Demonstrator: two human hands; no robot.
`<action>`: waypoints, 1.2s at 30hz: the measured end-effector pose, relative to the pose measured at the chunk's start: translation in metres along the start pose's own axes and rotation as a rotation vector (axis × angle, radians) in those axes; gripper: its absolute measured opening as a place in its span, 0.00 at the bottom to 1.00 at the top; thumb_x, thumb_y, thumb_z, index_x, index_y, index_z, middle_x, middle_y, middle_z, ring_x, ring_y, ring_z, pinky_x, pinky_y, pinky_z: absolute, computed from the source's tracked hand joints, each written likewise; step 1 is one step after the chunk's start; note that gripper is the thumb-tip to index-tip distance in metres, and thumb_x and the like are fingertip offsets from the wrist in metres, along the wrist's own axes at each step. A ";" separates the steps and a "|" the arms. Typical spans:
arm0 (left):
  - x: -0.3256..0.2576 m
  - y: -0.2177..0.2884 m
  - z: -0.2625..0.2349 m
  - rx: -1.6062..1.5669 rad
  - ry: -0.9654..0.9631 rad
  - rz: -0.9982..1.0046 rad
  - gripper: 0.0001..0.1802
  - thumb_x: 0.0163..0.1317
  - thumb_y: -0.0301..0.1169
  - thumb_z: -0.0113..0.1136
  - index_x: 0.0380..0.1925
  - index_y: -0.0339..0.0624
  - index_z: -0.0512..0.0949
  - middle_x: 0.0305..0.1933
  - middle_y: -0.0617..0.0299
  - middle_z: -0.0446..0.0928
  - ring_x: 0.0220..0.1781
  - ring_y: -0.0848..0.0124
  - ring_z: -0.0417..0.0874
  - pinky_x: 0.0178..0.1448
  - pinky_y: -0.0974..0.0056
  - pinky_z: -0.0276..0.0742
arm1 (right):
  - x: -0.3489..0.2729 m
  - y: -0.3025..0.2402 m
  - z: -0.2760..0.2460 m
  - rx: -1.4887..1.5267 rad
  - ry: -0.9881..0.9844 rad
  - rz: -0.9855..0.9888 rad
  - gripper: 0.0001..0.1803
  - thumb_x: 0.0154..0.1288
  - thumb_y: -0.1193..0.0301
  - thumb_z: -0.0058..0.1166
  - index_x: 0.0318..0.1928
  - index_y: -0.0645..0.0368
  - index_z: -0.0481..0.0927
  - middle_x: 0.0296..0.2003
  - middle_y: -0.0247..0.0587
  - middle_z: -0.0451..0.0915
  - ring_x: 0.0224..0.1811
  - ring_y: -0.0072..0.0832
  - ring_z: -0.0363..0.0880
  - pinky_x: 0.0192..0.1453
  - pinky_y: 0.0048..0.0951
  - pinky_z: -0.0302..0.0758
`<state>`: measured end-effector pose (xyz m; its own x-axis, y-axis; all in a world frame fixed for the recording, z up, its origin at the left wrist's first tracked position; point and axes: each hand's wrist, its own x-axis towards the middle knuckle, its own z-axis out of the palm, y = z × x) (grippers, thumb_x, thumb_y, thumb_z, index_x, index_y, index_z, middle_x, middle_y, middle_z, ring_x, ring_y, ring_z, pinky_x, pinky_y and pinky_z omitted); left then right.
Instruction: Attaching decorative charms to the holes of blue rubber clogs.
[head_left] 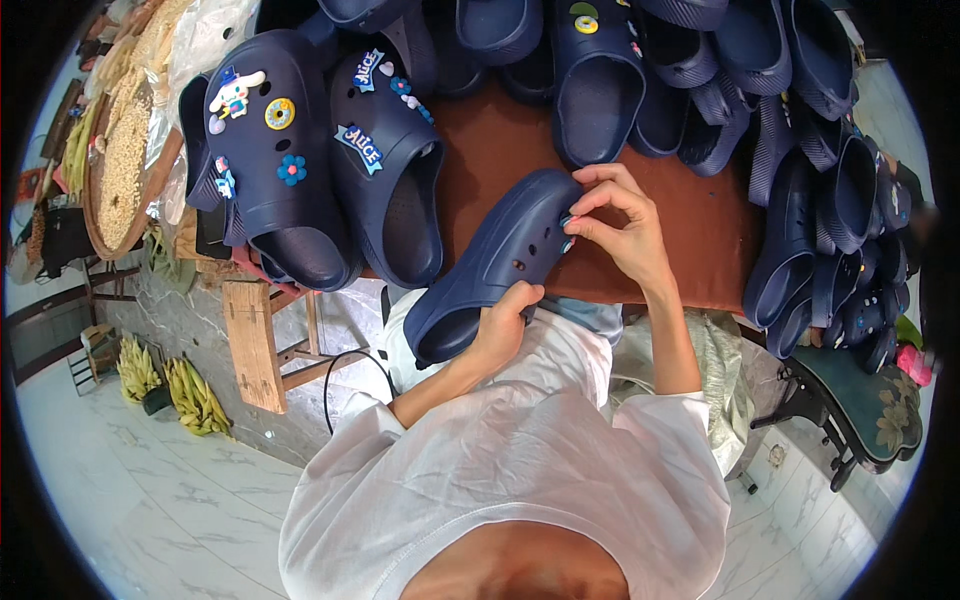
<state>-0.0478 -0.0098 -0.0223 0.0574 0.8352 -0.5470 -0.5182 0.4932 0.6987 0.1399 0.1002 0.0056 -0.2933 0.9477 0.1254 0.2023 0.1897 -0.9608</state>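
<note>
A navy foam clog (490, 245) with several small holes in its upper is tilted over my lap at the table's front edge. My left hand (503, 330) grips it by the lower side, thumb on top. At the clog's far right side, the thumb and forefinger of my right hand (620, 220) pinch a small blue-and-white shoe charm (568, 235), partly hidden by the fingers. Whether the charm sits in a hole I cannot tell. To the left lie two navy clogs decorated with charms: a larger-looking clog (270, 150) and a clog with blue banner charms (385, 170).
Many more navy clogs (785, 260) crowd the back and right of the brown tabletop (480, 130). A wooden stool (255, 340) stands at lower left, and a dark green padded seat (850, 410) at right. Corn ears (195, 395) and a round basket of pale kernels (122, 170) are further left.
</note>
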 end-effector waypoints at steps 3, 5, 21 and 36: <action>-0.001 -0.001 -0.002 0.098 -0.015 -0.014 0.03 0.59 0.22 0.57 0.34 0.38 0.78 0.38 0.68 0.76 0.40 0.74 0.74 0.46 0.69 0.67 | 0.001 0.003 -0.002 0.067 -0.029 0.043 0.09 0.53 0.77 0.73 0.34 0.59 0.85 0.54 0.40 0.75 0.51 0.26 0.78 0.56 0.29 0.77; -0.003 -0.002 0.000 0.131 -0.016 0.006 0.01 0.59 0.22 0.57 0.31 0.37 0.77 0.36 0.68 0.76 0.37 0.74 0.73 0.42 0.68 0.67 | 0.001 0.008 -0.003 0.122 -0.043 0.084 0.09 0.53 0.76 0.73 0.34 0.59 0.86 0.53 0.38 0.75 0.49 0.24 0.79 0.57 0.29 0.76; -0.013 0.014 -0.001 0.516 -0.203 0.222 0.04 0.58 0.27 0.57 0.29 0.37 0.75 0.31 0.66 0.72 0.33 0.72 0.71 0.38 0.61 0.68 | -0.004 -0.006 -0.004 0.280 -0.141 0.257 0.30 0.58 0.71 0.71 0.61 0.59 0.74 0.55 0.35 0.76 0.57 0.26 0.76 0.69 0.35 0.69; 0.053 0.056 0.011 -0.633 -0.017 -0.175 0.20 0.63 0.32 0.53 0.54 0.37 0.74 0.55 0.53 0.79 0.56 0.60 0.81 0.65 0.54 0.75 | -0.002 0.034 0.006 0.211 0.306 0.168 0.15 0.72 0.74 0.57 0.57 0.63 0.78 0.52 0.37 0.80 0.50 0.21 0.79 0.53 0.23 0.76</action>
<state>-0.0641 0.0649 -0.0072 0.1968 0.7618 -0.6172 -0.9017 0.3878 0.1912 0.1415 0.1031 -0.0290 0.0250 0.9997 -0.0001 0.0186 -0.0005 -0.9998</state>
